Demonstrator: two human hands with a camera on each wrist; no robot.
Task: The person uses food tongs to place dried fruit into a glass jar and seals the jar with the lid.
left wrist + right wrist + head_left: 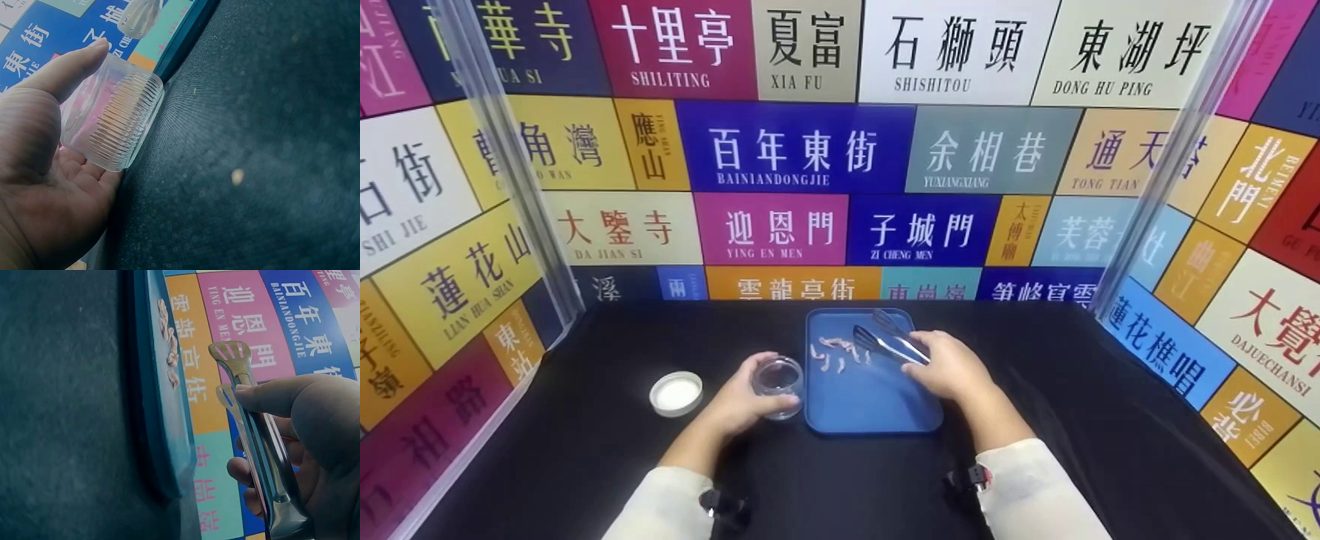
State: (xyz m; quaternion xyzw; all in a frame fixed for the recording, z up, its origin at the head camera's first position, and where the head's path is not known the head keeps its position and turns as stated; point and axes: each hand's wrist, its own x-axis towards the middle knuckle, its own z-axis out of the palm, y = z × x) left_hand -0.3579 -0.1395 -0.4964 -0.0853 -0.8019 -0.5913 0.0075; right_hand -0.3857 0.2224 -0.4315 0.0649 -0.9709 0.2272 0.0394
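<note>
Your left hand (744, 401) wraps the ribbed jar (778, 385); your right hand (949, 367) grips tongs (889, 339). The shrimp (838, 352) look soft, slippery; pinch mid-body gently

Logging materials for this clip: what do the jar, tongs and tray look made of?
Jar: clear, ribbed wall, glass or plastic, cannot tell which. Tongs: shiny grey metal, likely steel, slotted tips. Tray: matte blue, probably plastic.
</note>
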